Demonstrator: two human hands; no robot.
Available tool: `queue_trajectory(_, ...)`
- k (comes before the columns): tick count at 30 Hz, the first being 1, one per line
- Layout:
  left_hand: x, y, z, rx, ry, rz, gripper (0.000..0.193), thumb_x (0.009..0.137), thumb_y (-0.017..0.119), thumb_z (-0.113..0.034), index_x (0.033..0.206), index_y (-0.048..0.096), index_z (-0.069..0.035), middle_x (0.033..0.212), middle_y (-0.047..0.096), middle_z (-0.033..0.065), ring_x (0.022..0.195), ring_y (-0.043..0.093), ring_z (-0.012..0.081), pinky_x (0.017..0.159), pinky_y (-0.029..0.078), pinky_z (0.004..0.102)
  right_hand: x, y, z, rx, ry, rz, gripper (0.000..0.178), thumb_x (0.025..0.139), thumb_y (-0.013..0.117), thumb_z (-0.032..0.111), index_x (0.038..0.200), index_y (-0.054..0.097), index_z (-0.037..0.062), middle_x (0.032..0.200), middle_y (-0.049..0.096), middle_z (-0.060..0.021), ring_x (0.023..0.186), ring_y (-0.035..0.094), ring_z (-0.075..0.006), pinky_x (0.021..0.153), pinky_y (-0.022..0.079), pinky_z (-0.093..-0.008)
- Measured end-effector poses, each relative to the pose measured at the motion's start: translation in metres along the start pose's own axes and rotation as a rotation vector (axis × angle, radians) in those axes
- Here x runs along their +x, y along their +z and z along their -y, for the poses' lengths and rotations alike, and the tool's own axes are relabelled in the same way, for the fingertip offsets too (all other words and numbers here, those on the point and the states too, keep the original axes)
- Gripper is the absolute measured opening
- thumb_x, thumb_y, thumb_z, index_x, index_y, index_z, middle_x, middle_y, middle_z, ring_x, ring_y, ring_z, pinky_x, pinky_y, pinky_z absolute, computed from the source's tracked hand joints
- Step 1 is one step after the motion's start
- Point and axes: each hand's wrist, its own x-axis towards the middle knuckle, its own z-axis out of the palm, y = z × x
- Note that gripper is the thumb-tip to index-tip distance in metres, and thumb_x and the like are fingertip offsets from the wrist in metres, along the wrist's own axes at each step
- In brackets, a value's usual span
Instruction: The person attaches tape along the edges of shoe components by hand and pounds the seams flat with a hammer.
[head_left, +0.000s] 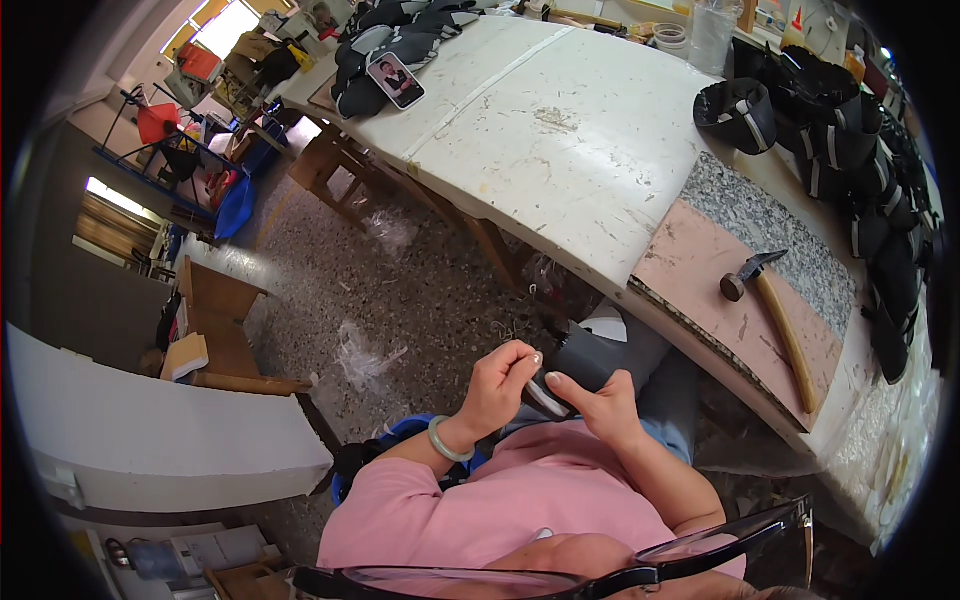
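Note:
Over my lap I hold a black shoe upper [592,357] with a light grey patch and a whitish strip along its near edge. My left hand [503,384], with a pale bangle on the wrist, pinches its left edge. From the right, my right hand [608,404] grips the same upper, the thumb lying on top. The fingers underneath are hidden. Right of my hands, a hammer [788,335] with a wooden handle lies on a pinkish board [690,255]. Beyond the hammer, more black shoe uppers [738,115] with light strips are piled along the table.
The white worktable [520,140] runs from far left to near right. A speckled stone slab [745,205] adjoins the board. A phone [396,80] leans against dark pieces at the back. Clear plastic [365,360] lies on the floor; a wooden stool [335,170] stands beside the table.

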Motion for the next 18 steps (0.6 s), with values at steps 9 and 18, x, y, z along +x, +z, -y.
queue_trajectory(9,0.016,-0.036,-0.024,0.156,-0.077,0.37,0.018,0.085,0.069,-0.013,0.096,0.067,0.001,0.084,0.069,0.0064,0.077,0.065,0.0099,0.067,0.05,0.0241,-0.004,-0.003,-0.008,-0.097,0.068,0.025,0.014,0.086,0.071,0.011,0.094,0.071,-0.001,0.084,0.069,-0.0012,0.075,0.061,-0.0068,0.066,0.05,-0.0236)
queue_trajectory(18,0.015,-0.033,-0.016,0.45,0.299,0.356,0.009,0.087,0.063,-0.008,0.088,0.067,0.0,0.078,0.065,0.0124,0.065,0.065,0.0257,0.057,0.049,0.0313,-0.003,0.002,-0.015,-0.108,0.021,0.03,0.02,0.086,0.071,0.016,0.096,0.069,-0.001,0.085,0.069,-0.0022,0.076,0.06,-0.0079,0.067,0.049,-0.0252)
